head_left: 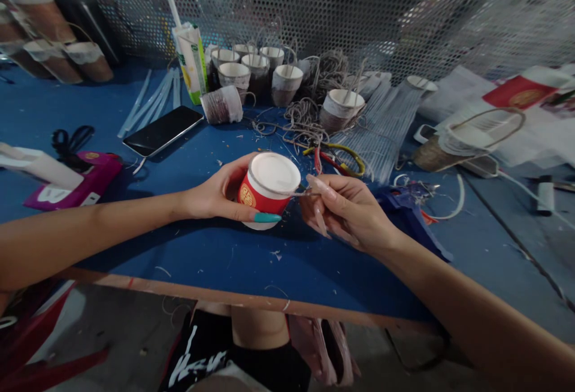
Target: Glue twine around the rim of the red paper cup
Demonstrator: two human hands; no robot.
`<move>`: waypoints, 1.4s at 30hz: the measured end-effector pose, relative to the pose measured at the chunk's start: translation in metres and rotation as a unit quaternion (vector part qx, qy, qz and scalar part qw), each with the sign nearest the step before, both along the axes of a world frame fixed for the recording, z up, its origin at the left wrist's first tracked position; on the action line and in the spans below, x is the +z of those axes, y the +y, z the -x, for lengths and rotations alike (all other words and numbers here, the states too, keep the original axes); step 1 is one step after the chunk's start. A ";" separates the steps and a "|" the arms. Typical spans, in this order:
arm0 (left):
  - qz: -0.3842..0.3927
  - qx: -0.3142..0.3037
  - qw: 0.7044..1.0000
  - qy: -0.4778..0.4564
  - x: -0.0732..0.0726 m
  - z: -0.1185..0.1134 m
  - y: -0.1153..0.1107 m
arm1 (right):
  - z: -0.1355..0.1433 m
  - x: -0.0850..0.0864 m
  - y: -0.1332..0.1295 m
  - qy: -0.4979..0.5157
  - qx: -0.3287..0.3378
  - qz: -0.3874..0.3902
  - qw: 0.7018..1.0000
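Observation:
My left hand (215, 194) is wrapped round a red and white paper cup (277, 203) with a gold emblem on its side. The cup's round white end faces up. A thin grey-brown cord (295, 194) runs round the cup just below that end. To the right of the cup, my right hand (348, 209) pinches the cord between thumb and fingertips and holds it out from the side. Just behind this hand lie red and yellow-handled pliers or cutters (345, 158).
Several cord-wrapped cups (287, 83) and a tangle of cord (305, 116) stand at the back. Glue sticks (377, 122) lie right of them. A phone (164, 131), drink carton (191, 65) and purple packet (85, 185) are left. Perforated metal (359, 14) rises behind the blue table (202, 260).

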State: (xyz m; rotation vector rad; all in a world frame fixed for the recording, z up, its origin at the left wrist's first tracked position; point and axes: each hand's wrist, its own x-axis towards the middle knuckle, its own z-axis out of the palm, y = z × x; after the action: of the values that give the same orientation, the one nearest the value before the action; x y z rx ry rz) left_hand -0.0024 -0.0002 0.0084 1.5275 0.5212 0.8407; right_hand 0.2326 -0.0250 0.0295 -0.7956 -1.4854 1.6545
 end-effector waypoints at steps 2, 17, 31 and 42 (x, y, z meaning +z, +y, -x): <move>0.013 -0.005 1.000 -0.007 0.000 0.000 -0.001 | 0.000 -0.001 0.000 0.005 0.000 -0.006 1.000; 0.077 -0.026 0.997 0.008 0.002 0.001 -0.004 | 0.001 -0.004 0.000 0.032 0.013 -0.005 0.999; 0.004 -0.012 0.999 0.036 -0.001 0.000 -0.002 | 0.001 -0.001 -0.001 0.003 -0.004 -0.005 1.000; -0.006 -0.010 0.999 0.030 -0.003 0.001 -0.001 | 0.002 0.000 0.002 -0.009 -0.001 0.004 1.000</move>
State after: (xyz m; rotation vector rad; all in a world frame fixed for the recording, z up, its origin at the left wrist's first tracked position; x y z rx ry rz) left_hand -0.0032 -0.0007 0.0058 1.5694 0.5452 0.7864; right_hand 0.2308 -0.0231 0.0299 -0.8184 -1.4913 1.6564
